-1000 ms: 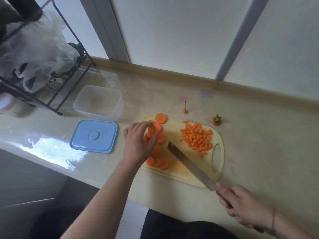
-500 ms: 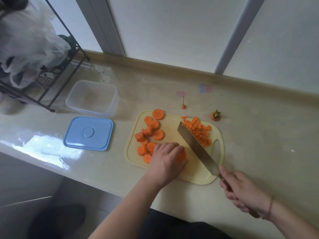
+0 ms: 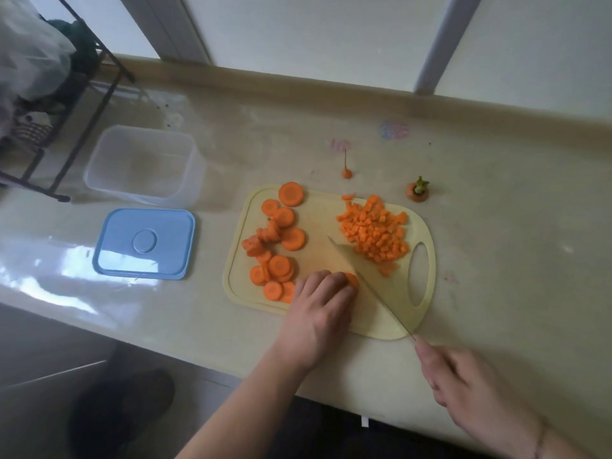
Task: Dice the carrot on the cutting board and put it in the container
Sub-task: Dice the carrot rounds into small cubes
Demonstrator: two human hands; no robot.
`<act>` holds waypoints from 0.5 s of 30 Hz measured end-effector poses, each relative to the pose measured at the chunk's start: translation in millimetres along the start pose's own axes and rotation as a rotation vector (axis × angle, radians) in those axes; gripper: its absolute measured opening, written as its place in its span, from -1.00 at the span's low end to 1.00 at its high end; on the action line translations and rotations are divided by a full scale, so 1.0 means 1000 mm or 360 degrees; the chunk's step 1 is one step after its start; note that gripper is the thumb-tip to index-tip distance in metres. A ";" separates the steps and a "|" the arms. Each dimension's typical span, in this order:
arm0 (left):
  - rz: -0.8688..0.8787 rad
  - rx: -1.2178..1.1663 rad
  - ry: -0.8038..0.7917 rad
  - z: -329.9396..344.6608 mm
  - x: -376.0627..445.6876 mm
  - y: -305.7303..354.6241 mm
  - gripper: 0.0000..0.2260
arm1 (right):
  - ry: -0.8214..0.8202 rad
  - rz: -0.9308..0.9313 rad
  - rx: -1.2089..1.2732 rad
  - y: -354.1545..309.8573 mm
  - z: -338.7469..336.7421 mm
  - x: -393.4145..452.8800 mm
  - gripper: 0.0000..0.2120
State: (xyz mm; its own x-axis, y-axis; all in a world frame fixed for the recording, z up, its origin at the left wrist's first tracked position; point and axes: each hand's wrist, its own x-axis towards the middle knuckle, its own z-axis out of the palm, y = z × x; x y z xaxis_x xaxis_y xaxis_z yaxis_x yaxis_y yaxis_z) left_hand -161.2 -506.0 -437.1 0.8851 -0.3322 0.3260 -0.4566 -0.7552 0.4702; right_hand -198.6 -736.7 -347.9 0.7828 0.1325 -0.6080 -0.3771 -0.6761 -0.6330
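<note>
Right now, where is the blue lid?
In the head view, the blue lid lies flat on the counter, left of the cutting board and just in front of the clear container.

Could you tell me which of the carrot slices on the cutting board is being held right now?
The slice at the board's near edge, under the left hand's fingertips beside the knife blade. The other slices lie untouched along the cutting board's left side.

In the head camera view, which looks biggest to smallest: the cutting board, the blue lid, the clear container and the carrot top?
1. Cutting board
2. Clear container and blue lid: look alike, unranked
3. Carrot top, by far the smallest
</note>
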 end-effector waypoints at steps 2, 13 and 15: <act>0.0002 -0.0020 -0.0011 0.001 -0.001 0.000 -0.87 | -0.0035 -0.0013 -0.0031 0.000 -0.002 -0.004 -0.10; -0.0014 0.0005 0.0022 0.003 0.002 0.002 -0.85 | -0.0006 -0.0025 -0.0236 -0.008 0.000 0.005 -0.16; -0.0001 0.0044 0.0040 0.004 0.003 0.004 -0.84 | -0.0033 -0.0017 -0.0174 -0.012 0.000 0.013 -0.15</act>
State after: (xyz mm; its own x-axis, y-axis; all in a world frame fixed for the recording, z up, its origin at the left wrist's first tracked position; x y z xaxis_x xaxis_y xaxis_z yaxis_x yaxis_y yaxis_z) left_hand -159.9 -511.9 -437.5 0.8827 -0.3174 0.3465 -0.4529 -0.7710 0.4477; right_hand -184.2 -726.9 -348.4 0.7757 0.1542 -0.6119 -0.3119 -0.7494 -0.5841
